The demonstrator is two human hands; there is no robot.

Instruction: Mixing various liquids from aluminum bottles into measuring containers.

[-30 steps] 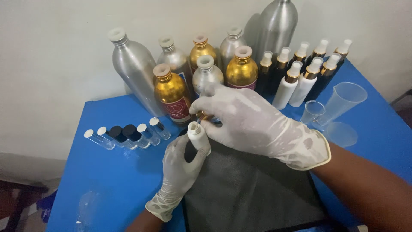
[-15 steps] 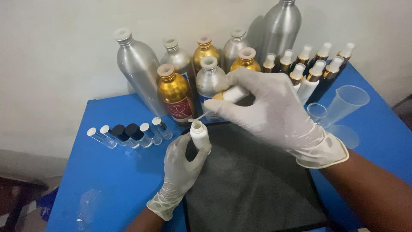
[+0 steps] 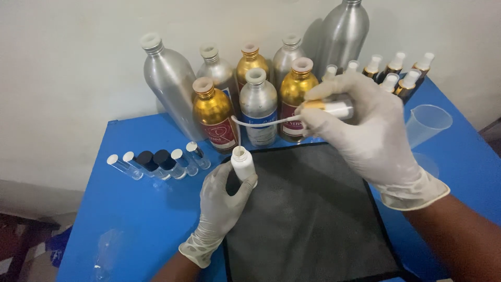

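Left hand (image 3: 222, 201) gripping small white bottle (image 3: 243, 166) upright over dark mat (image 3: 308, 219), right hand (image 3: 360, 130) holding spray pump (image 3: 334, 109) with dip tube, blue bench (image 3: 135, 209)

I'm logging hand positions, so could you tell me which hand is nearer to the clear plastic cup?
Right. The right hand is just left of the clear plastic cup; the left hand is far across the mat.

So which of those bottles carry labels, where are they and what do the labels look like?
Left gold bottle, front row: red label with pale markings.
Middle silver bottle, front row: blue and white label.
Right gold bottle, front row beside the right hand: dark red label, partly hidden.
Small white bottle in the left hand: no label visible.
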